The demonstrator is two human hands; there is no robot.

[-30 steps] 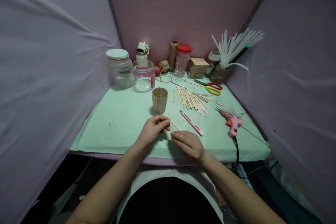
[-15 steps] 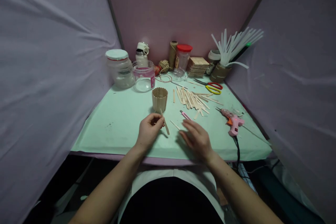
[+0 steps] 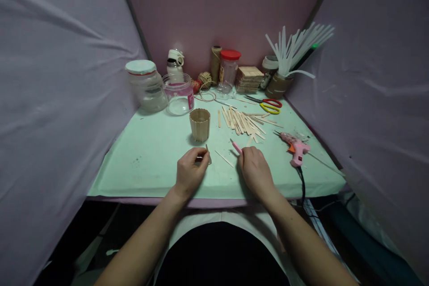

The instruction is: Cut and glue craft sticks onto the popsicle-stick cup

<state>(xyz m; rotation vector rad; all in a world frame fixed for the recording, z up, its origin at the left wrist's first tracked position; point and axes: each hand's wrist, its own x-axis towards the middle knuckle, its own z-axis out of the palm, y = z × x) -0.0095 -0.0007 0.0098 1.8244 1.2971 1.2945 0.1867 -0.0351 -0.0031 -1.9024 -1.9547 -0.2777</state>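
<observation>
My left hand (image 3: pixel 189 171) pinches a short wooden stick (image 3: pixel 208 154) just above the green table mat (image 3: pixel 150 161). Closed over the pink utility knife (image 3: pixel 235 145), my right hand (image 3: pixel 256 171) leaves only the knife's tip showing. A thin wooden sliver (image 3: pixel 224 158) lies on the mat between the two hands. Just beyond my left hand stands a small cup made of wooden sticks (image 3: pixel 199 124). A loose pile of several craft sticks (image 3: pixel 243 123) lies further back, to the right of the cup.
A pink glue gun (image 3: pixel 295 148) with a black cord lies at the right. Red and yellow scissors (image 3: pixel 268 104), jars (image 3: pixel 146 85), a clear tub (image 3: pixel 178 94), twine, stacked wood pieces and a holder of white strips (image 3: pixel 288 60) line the back. Purple cloth walls enclose the table.
My right hand moved forward from beside the left and closed over the pink knife. My left hand shifted slightly and turned its stick. The camera tilted a little.
</observation>
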